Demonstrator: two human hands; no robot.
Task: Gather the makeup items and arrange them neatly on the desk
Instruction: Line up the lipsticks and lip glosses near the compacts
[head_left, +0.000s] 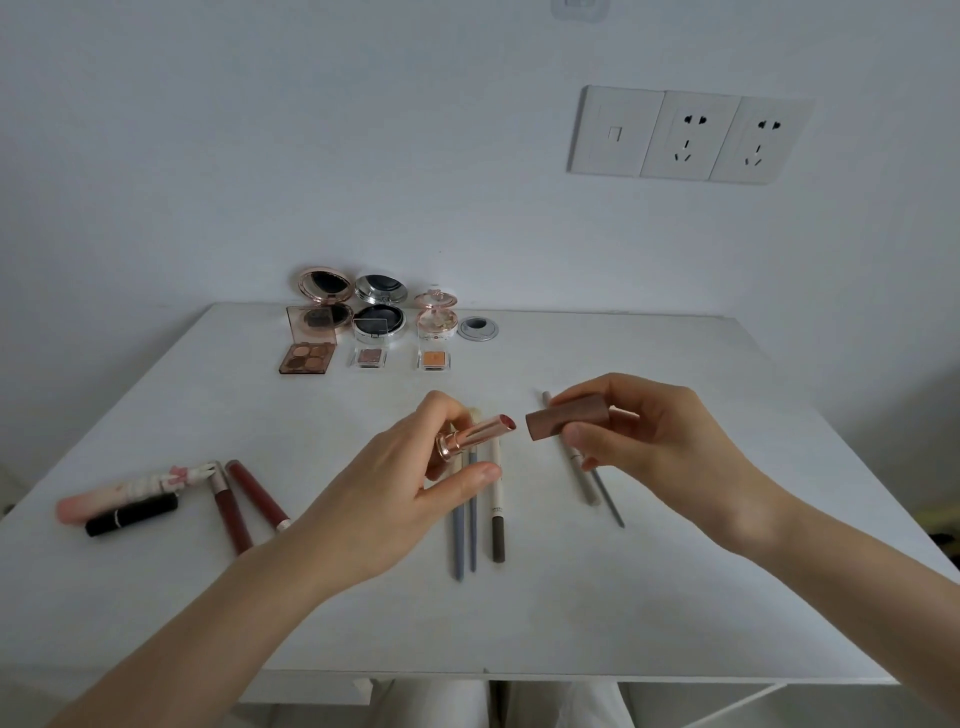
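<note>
**A:** What is the left hand doing?

**B:** It is holding the lipstick above the desk, with the thumb underneath and the fingers curled over the rose-gold barrel. The red tip is pointing right.

**A:** And the right hand?

**B:** It is pinching the brown cap, thumb below and fingers on top. The cap's open end is facing the tip. The two are sitting almost in line, just apart and not touching.

**A:** What is lying under them?

**B:** Two blue brushes and a brown pencil are lying side by side beneath the left hand, which is hiding most of their upper ends. A beige pencil and a thin grey stick are lying close together under the right hand.

**A:** Anything off to the left?

**B:** A pink tube and a black tube are resting against each other near the left edge. Two dark red glosses are lying just beside them.

**A:** And at the back?

**B:** Three compacts are standing open in a row by the wall. A palette and two small pans are sitting just in front, one below each compact.
</note>
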